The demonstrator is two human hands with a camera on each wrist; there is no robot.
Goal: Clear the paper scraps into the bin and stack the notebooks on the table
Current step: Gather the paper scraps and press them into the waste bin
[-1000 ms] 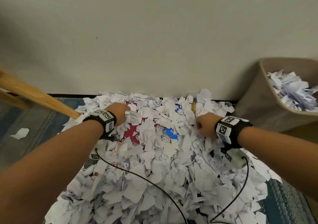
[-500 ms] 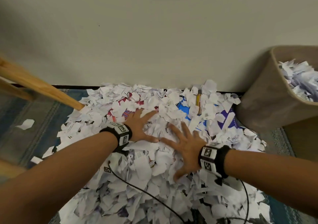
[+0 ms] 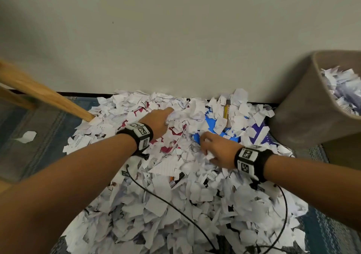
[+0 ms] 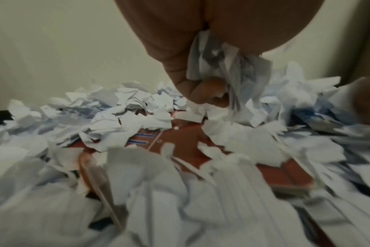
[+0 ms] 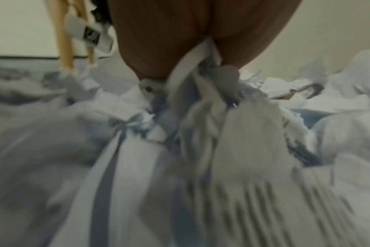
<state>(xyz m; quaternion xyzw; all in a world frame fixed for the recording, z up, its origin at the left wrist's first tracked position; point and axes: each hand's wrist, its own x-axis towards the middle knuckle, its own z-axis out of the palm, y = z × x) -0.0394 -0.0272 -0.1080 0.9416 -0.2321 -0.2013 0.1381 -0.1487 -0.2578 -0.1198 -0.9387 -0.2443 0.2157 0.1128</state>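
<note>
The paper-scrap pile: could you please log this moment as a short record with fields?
left hand: grips a bunch of paper scraps over the red notebook
right hand: clutches scraps at the middle of the pile
blue notebook: partly uncovered, between the hands and the wall
bin: at the right, already holding scraps
yellow pen: lying on the pile near the wall

- My head view looks down and forward over both forearms at the scraps (image 3: 175, 205), wall behind.
- Left wrist view sits low, close over scraps, facing the wall.
- Right wrist view, blurred, hugs the same pile.
</note>
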